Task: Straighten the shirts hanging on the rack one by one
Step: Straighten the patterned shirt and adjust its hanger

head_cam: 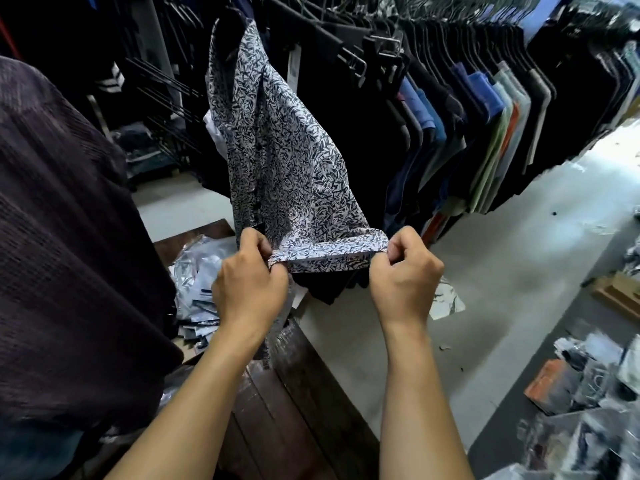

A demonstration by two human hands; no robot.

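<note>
Hanging across the upper right: a long row of garments (pixel 450 98) on black hangers, packed tight. Most are dark, with a few blue, pale green and orange pieces mixed in.

Left edge: a large dark ribbed garment (pixel 69 237), close to the camera, fills most of that side.

Grey concrete floor (pixel 519 271) runs below the row towards the right.

Patterned shirt (pixel 287 161): white with a dark leaf-like print, and dark buttons down the front edge. It hangs at the left end of the row with its top on a dark hanger, and the body is drawn out and down towards the person.

Dark wooden boards (pixel 294 410) lie below the shirt, between the forearms.

A heap of plastic packets (pixel 197 289) lies left of the boards, beside the ribbed garment. Blurred clutter (pixel 588 375) sits on the floor at lower right; contents not legible.

Hem (pixel 329 252) of the patterned shirt: turned up into a narrow band and stretched taut and roughly level between the two hands.

Left hand (pixel 249 282): fingers curled, pinching the left end of the hem.

Right hand (pixel 405 275): fingers curled, thumb and fingers pinching the right end. The hands are held apart, knuckles up.
</note>
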